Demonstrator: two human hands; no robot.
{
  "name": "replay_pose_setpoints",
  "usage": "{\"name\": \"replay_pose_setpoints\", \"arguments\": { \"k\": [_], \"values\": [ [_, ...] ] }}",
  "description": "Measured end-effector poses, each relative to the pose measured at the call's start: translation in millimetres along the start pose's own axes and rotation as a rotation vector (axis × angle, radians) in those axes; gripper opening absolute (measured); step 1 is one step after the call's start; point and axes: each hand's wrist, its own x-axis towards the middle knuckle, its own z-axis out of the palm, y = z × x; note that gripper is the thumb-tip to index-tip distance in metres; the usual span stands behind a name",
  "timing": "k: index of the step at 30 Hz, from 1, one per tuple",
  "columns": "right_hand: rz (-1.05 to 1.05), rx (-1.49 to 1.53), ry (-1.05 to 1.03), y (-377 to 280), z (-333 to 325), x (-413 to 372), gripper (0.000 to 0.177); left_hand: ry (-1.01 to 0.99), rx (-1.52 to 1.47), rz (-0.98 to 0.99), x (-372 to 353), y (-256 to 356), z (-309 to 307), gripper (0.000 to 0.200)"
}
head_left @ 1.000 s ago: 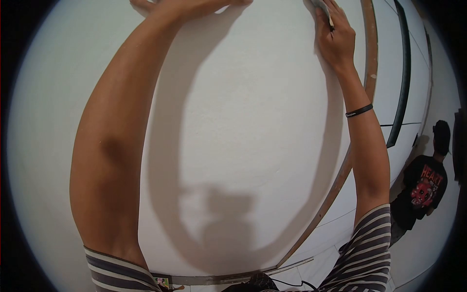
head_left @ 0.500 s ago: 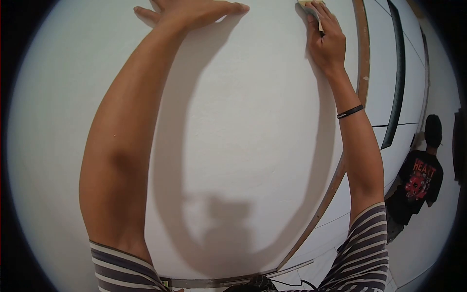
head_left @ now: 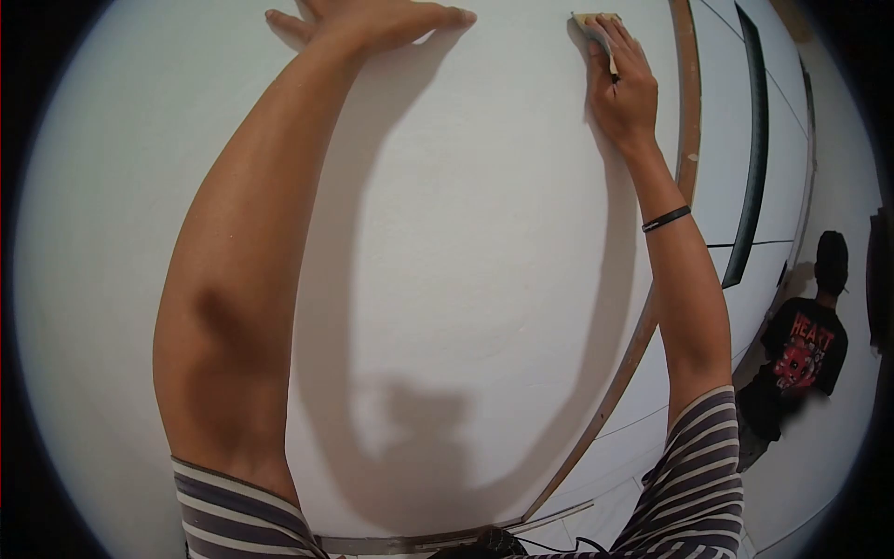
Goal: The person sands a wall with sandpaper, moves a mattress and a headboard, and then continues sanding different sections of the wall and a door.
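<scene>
A large smooth white surface (head_left: 466, 233) fills the middle of the view. At the top left, my left hand (head_left: 372, 26) rests on it with the fingers spread and nothing held; part of it is cut off by the frame. Near the upper right edge of the surface, my right hand (head_left: 624, 88) presses a thin folded sheet (head_left: 599, 30), yellowish on one side and greyish on the other, against the white face. A black band circles my right wrist. Shadows of both arms fall on the surface.
A brown strip (head_left: 689, 112) borders the surface on the right and curves down to the bottom. Beyond it are white tiles and a long dark strip (head_left: 752, 149). Another person (head_left: 805, 345) in a black printed shirt stands at the far right. Thin dark cables lie at the bottom.
My right hand has moved slightly down with the folded sheet. My left hand stays almost in place. The person at the right has shifted an arm.
</scene>
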Motion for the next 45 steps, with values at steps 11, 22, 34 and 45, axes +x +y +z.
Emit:
{"name": "replay_pose_setpoints", "arguments": {
  "k": [11, 22, 34, 45],
  "values": [
    [0.047, -0.085, -0.001, 18, 37, -28, 0.032, 0.025, -0.076, -0.029, 23, 11, 48, 0.13],
    [0.003, -0.067, -0.026, 43, 46, -51, 0.032, 0.001, 0.049, 0.057, 52, -100, 70, 0.139],
    [0.052, -0.075, -0.024, 50, 50, -62, 0.031, 0.013, 0.041, -0.078, 43, -140, 93, 0.145],
    [0.047, -0.095, -0.015, 57, 48, -67, 0.032, 0.013, -0.01, -0.144, 40, -123, 93, 0.147]
  ]
}}
